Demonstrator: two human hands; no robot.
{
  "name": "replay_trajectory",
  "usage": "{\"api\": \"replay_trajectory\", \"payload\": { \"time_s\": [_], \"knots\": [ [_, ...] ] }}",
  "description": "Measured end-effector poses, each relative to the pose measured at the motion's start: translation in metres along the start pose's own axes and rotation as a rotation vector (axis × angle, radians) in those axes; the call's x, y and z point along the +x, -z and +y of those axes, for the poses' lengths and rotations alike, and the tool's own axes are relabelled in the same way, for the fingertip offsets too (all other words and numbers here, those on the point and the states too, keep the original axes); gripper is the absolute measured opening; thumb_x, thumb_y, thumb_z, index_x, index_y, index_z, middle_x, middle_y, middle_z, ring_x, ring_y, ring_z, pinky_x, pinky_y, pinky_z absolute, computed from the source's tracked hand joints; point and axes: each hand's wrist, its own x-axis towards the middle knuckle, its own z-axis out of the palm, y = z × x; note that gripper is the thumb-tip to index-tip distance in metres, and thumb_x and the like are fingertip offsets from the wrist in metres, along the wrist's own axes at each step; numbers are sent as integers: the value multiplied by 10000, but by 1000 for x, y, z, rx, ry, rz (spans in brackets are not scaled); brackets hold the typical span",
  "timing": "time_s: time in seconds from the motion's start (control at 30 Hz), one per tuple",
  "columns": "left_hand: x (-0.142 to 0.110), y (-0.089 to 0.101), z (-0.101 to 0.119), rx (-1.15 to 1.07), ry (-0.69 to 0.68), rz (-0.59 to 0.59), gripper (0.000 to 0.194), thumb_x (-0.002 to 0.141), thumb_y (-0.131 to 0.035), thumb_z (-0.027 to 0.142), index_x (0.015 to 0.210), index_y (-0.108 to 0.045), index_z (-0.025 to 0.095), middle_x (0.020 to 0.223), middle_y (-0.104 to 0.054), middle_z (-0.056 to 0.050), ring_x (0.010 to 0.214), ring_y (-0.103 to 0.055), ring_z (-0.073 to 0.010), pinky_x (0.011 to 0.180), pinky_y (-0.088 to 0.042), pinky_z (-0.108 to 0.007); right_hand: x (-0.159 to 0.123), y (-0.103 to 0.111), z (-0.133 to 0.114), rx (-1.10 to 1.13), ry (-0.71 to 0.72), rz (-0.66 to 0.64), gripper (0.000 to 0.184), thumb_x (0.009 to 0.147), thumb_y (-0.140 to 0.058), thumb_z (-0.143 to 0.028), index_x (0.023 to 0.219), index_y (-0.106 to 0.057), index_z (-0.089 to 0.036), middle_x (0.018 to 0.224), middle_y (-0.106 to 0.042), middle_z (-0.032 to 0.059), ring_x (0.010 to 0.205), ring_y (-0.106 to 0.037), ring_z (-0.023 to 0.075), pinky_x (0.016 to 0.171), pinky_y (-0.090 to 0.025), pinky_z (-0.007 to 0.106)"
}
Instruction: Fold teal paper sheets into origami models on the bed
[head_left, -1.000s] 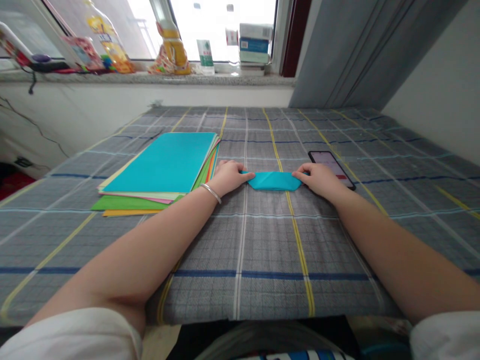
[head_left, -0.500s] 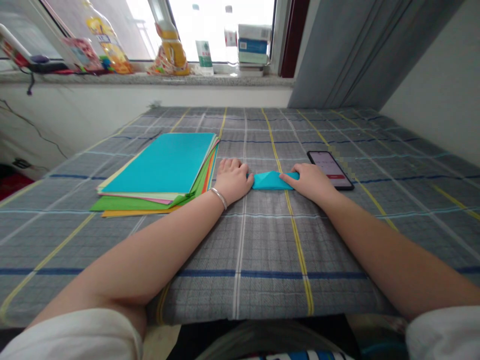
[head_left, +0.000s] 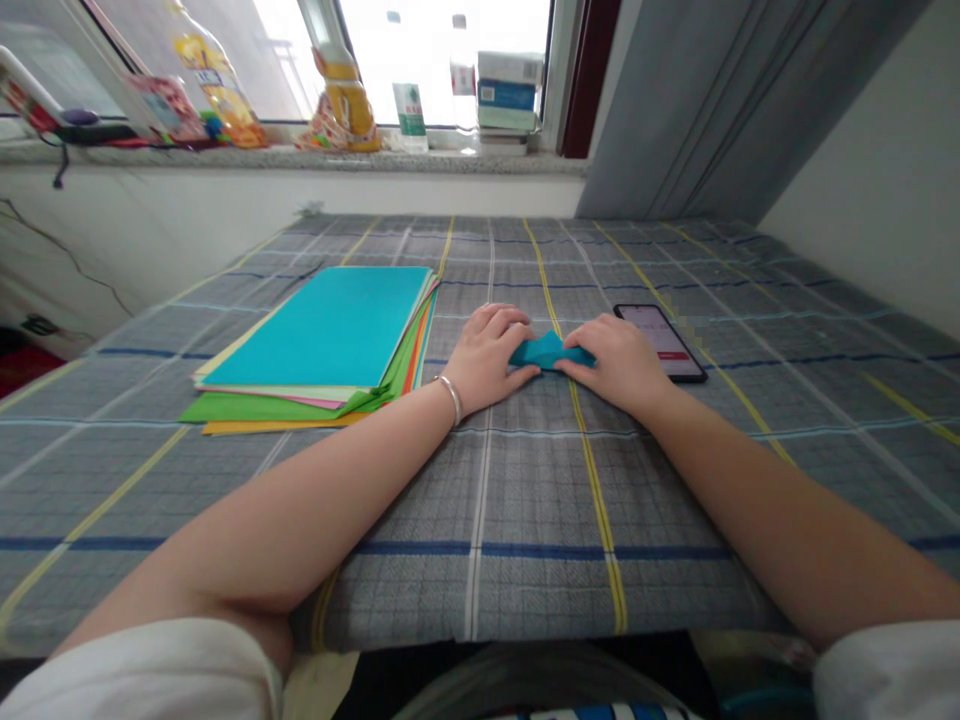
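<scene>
As I watch through the head camera, the left hand [head_left: 491, 352] and right hand [head_left: 619, 365], both half-curled, press in on either end of a folded teal paper [head_left: 550, 351], centre frame, on a grey checked cloth [head_left: 540, 500]. A silver bangle [head_left: 451, 398] circles the left wrist. A stack of coloured paper [head_left: 315, 345] sits to the left, a smartphone [head_left: 660, 342] just right, and bottles [head_left: 409, 100] line the windowsill [head_left: 300, 160] at top of frame.

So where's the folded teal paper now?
In the head view, the folded teal paper lies on the checked grey cloth, between the left hand and right hand, with a black smartphone just beyond the right hand.
</scene>
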Motion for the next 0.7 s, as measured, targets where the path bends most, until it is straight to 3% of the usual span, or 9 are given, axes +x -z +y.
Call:
{"api": "replay_trajectory", "payload": {
  "time_s": [0.13, 0.23, 0.3, 0.4, 0.53, 0.7],
  "knots": [
    [-4, -2, -3, -34, 65, 78, 272, 758, -729, 221, 1002, -613, 193, 1442, -381, -128, 1358, -344, -330, 1130, -331, -534, -4, 10, -5, -77, 108, -63, 309, 924, -535, -483, 872, -685, -217, 996, -701, 88, 992, -572, 265, 821, -388, 356],
    [-4, -4, -6, -66, 57, 100, 229, 756, -738, 197, 952, -619, 182, 1480, -323, -124, 1401, -297, -336, 1150, -306, -541, -5, 13, -10, -71, -23, -60, 365, 979, -424, -446, 889, -677, -199, 988, -697, 86, 913, -608, 237, 716, -389, 333],
    [-4, -4, -8, -77, 12, 111, 178, 771, -730, 203, 908, -620, 179, 1483, -319, -114, 1412, -289, -323, 1161, -304, -523, -4, 16, -14, -65, -134, -42, 315, 973, -433, -397, 970, -667, -187, 996, -697, 84, 841, -621, 219, 661, -379, 326],
    [-4, -3, -8, -107, -70, 71, 102, 811, -688, 222, 884, -623, 191, 1472, -342, -86, 1359, -378, -266, 1119, -395, -449, -2, 21, -20, -58, -190, -93, 258, 895, -563, -404, 1027, -656, -203, 1007, -709, 73, 809, -628, 218, 622, -368, 321],
    [-4, 0, -3, -100, -119, 37, 63, 852, -637, 260, 842, -642, 198, 1441, -398, -72, 1284, -451, -242, 1069, -446, -404, 2, 24, -25, -37, -166, -236, 240, 839, -625, -437, 937, -678, -225, 919, -729, 63, 808, -642, 238, 614, -372, 325],
    [-4, 3, 1, -84, -155, -14, 117, 884, -604, 310, 847, -658, 213, 1420, -430, -53, 1255, -478, -235, 1068, -433, -394, 16, 18, -26, -5, -200, -317, 199, 847, -590, -372, 849, -722, -223, 904, -743, 83, 835, -660, 250, 644, -406, 329]
  ]
}}
